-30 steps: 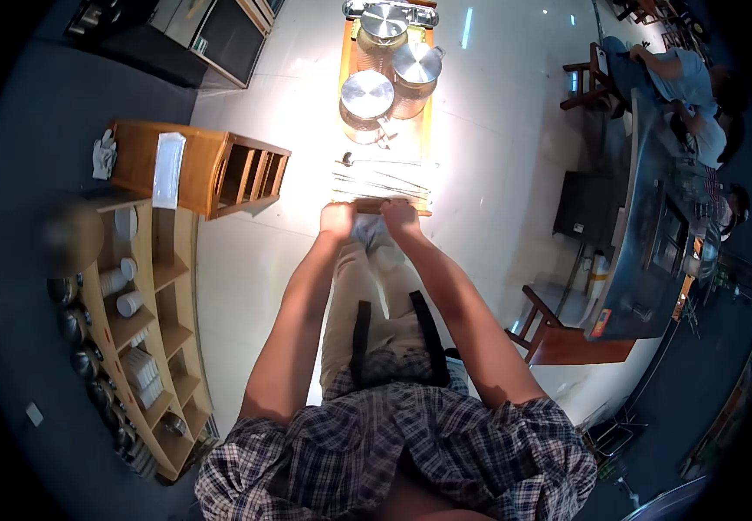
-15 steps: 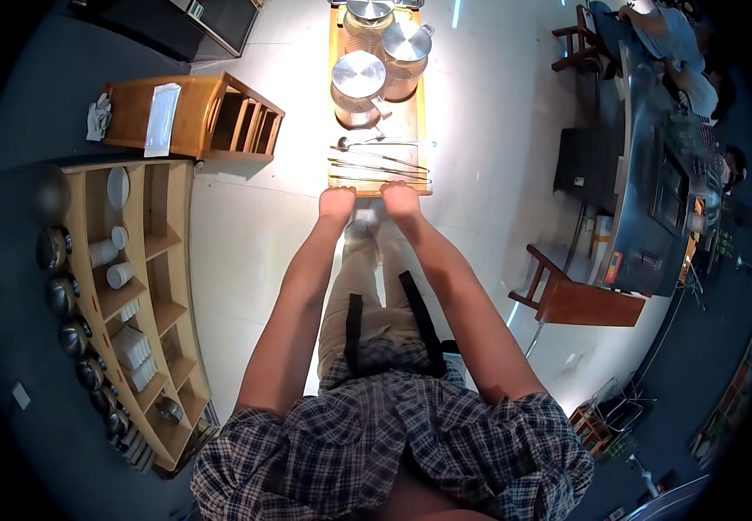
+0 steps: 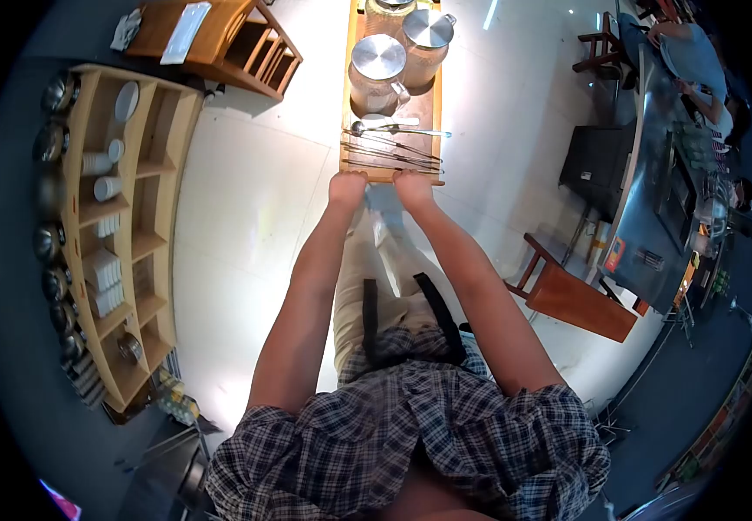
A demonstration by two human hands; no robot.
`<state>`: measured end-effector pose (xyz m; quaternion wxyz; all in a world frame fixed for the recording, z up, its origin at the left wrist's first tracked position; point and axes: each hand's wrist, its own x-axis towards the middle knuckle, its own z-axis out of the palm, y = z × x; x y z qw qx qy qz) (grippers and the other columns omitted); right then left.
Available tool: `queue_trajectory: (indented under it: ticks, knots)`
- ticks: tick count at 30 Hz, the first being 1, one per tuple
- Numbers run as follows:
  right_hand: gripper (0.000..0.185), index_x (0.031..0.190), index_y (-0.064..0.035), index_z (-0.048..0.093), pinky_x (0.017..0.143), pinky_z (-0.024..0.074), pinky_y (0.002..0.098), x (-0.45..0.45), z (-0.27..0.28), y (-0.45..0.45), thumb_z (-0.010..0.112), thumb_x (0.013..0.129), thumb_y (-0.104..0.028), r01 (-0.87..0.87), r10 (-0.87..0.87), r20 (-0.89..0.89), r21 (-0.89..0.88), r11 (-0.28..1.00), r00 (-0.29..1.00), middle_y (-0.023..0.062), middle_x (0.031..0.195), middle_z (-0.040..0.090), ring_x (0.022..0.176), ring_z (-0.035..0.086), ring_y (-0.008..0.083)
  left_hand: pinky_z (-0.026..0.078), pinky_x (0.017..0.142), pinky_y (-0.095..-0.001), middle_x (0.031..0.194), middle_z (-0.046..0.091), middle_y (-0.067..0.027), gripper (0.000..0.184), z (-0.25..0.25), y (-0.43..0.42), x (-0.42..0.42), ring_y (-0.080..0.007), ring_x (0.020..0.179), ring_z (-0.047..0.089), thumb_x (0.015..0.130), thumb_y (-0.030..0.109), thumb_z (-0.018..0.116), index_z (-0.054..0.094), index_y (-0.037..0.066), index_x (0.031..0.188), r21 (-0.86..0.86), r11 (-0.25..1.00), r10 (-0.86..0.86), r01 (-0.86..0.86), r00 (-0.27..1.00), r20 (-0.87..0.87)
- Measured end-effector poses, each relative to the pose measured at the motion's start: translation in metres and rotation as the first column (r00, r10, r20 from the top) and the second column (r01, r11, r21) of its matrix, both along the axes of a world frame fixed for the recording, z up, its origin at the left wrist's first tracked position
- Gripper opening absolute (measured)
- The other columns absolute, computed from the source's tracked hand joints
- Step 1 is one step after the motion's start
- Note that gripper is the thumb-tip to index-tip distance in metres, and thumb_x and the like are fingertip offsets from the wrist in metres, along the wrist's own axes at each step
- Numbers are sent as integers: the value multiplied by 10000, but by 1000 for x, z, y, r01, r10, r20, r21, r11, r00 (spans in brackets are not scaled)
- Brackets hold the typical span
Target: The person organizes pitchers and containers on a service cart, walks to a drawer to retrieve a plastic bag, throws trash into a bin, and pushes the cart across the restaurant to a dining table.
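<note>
Both my fists rest on the near end of a long wooden tray or cart top (image 3: 437,108). My left hand (image 3: 347,187) is closed around its edge at the left, and my right hand (image 3: 413,187) grips the same edge a little to the right. Just beyond my knuckles lie several thin, dark long-handled tools (image 3: 393,156), side by side across the wood. A small round-headed ladle or spoon (image 3: 358,127) lies behind them. Farther along stand clear-sided pots with shiny metal lids (image 3: 379,57) (image 3: 429,29). My fingertips are hidden under the edge.
At left stands a wooden shelf unit (image 3: 135,234) holding white cups and dishes, with round metal pans beside it. A wooden cabinet (image 3: 187,43) is at the upper left. On the right are a long metal counter (image 3: 645,208), a wooden chair (image 3: 580,304) and people behind the counter.
Shelves and cabinet have shifted up in view, while the right-hand chair has dropped slightly, so the view has turned. Both hands keep their hold on the wooden edge.
</note>
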<state>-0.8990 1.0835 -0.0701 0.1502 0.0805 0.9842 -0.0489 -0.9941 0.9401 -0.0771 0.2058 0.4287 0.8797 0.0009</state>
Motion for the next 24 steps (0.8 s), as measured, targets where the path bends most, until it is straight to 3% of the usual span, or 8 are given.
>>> queue_trajectory:
  ticks: [7,9,12,15,21,24]
  knots:
    - [71,776,-76,587,577,521,329,101,-4,-35,551,723,-103,-18,18,-63,-1,1000,998,68,752,619,715,632,210,506,657,-335,756,655,-74,109,8,-38,100,-218,754,639,759,110,506,614,108,769,-3,998,57,-57,998,16]
    - [35,708,-91,591,521,510,324,121,-15,-74,563,692,-105,-19,28,-155,62,998,988,53,673,614,634,634,196,507,656,-336,752,655,-75,111,0,-75,116,-219,744,640,760,112,504,615,110,771,19,1000,24,-24,1000,-10]
    - [37,687,-93,597,507,506,323,154,-11,-93,562,688,-104,-30,46,-213,79,996,976,59,665,616,631,636,199,507,647,-340,743,654,-80,115,6,-97,150,-222,727,642,761,117,501,615,114,772,36,999,24,-24,1000,-12]
    - [45,662,-98,605,500,508,321,181,-1,-115,566,683,-108,27,-14,-130,100,995,991,55,651,619,625,638,201,510,626,-351,744,651,-87,104,13,-113,178,-233,725,642,754,115,503,607,110,763,56,998,42,-42,999,12]
    - [69,688,-97,636,494,513,323,244,-2,-167,573,675,-122,-9,21,-204,60,998,979,63,656,632,621,642,200,511,605,-363,767,653,-93,109,15,-169,241,-249,700,644,757,113,502,611,107,761,23,999,32,-33,999,44]
    - [55,701,-88,619,508,521,343,280,1,-196,571,682,-106,-13,18,-138,36,999,990,89,674,632,629,649,221,511,608,-359,770,654,-89,129,16,-197,277,-247,705,645,762,107,498,626,111,778,18,999,47,-48,998,39]
